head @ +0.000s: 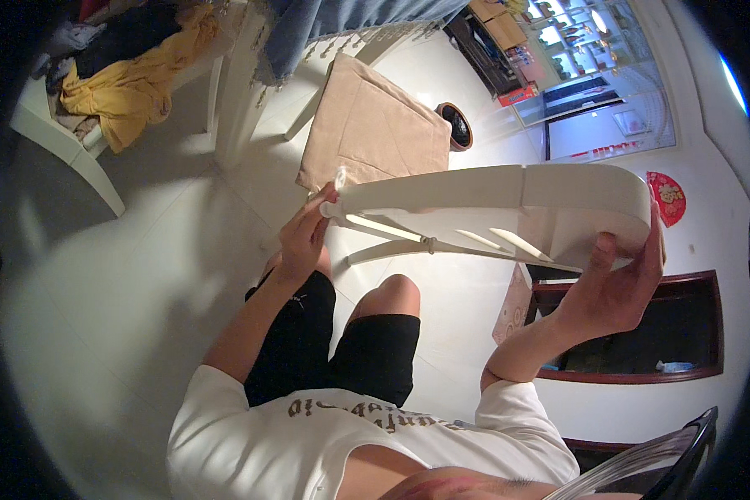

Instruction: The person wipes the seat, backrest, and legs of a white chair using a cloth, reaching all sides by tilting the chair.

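A long cream-white frame-like piece with a thick rim spans the space before me, raised above my knees. Its right end is rounded, narrow slots let light through, and a small joint shows on its underside. I cannot tell exactly what it is. My left hand grips the narrow left end, beside small white knob-like fittings. At the rounded end my right hand holds on, thumb on the inner side and fingers around the outside.
Beyond the piece lies a beige cloth-covered seat. Yellow clothing hangs over a white chair at left, near a table draped in blue fringed cloth. A round bin and dark-framed cabinet stand to the right.
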### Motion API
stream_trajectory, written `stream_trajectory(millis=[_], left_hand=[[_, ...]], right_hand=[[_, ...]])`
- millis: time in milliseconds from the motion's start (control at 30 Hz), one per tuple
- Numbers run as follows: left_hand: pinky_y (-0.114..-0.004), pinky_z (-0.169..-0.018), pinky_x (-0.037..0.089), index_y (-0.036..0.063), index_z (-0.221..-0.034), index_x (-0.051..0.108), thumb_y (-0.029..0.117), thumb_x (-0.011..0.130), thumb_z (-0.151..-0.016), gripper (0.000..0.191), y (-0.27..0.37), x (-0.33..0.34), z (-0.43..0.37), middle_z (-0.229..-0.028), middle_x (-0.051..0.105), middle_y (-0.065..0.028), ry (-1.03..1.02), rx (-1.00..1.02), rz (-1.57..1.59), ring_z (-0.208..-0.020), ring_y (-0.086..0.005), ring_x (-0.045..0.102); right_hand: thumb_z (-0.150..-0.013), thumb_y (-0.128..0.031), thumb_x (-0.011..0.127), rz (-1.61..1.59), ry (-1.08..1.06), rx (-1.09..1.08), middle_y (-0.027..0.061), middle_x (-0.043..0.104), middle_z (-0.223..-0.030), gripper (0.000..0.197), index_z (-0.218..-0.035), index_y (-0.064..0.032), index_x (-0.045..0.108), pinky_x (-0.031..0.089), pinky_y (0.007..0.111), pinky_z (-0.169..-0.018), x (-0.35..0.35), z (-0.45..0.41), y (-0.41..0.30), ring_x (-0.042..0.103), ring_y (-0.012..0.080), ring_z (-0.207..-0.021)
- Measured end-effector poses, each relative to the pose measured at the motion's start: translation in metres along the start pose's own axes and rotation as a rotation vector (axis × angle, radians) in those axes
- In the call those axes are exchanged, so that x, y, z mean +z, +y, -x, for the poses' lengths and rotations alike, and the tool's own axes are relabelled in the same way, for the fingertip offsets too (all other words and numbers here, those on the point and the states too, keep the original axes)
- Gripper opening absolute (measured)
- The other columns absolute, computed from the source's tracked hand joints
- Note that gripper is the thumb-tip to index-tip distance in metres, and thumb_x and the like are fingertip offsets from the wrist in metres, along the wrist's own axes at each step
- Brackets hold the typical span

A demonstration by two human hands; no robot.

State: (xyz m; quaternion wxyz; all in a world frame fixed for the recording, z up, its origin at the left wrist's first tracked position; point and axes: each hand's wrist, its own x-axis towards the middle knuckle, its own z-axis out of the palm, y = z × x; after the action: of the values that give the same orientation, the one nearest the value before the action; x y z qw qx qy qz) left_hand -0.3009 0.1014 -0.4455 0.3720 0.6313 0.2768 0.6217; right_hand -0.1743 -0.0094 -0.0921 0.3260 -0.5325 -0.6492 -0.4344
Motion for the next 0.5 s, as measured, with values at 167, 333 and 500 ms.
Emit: stream_trajectory(millis=[167, 333, 500], left_hand=[[-0.037, -0.093, 0.058, 0.0006, -0.13, 0.062, -0.004, 0.061, -0.097, 0.033, -0.056, -0.008, 0.03, -0.13, 0.067, -0.0179, -0.013, -0.058, -0.005, -0.116, -0.032, 0.069], [-0.038, -0.088, 0.059, 0.0045, -0.129, 0.063, -0.004, 0.064, -0.095, 0.035, -0.082, -0.025, 0.045, -0.125, 0.07, -0.0159, -0.098, -0.156, -0.088, -0.111, -0.0316, 0.071], [-0.038, -0.084, 0.06, 0.0075, -0.129, 0.064, -0.005, 0.065, -0.093, 0.038, -0.074, -0.022, 0.048, -0.119, 0.073, -0.0134, -0.066, -0.181, -0.148, -0.106, -0.0315, 0.073]], right_hand=[[-0.091, -0.037, 0.078, 0.032, 0.075, 0.014, 0.0192, 0.069, -0.128, 0.061, -0.13, 0.0071, 0.061, 0.053, 0.044, -0.101, 0.008, 0.004, 0.003, 0.066, 0.0328, -0.116], [-0.094, -0.024, 0.076, 0.101, 0.047, -0.019, 0.0195, 0.068, -0.128, 0.052, -0.133, 0.0075, 0.06, 0.055, 0.043, -0.101, 0.005, 0.007, 0.007, 0.066, 0.0272, -0.116], [-0.094, -0.038, 0.075, 0.254, 0.108, -0.039, 0.0182, 0.069, -0.126, 0.059, -0.132, 0.0052, 0.062, 0.057, 0.044, -0.1, 0.002, 0.009, 0.01, 0.067, 0.0281, -0.115]])
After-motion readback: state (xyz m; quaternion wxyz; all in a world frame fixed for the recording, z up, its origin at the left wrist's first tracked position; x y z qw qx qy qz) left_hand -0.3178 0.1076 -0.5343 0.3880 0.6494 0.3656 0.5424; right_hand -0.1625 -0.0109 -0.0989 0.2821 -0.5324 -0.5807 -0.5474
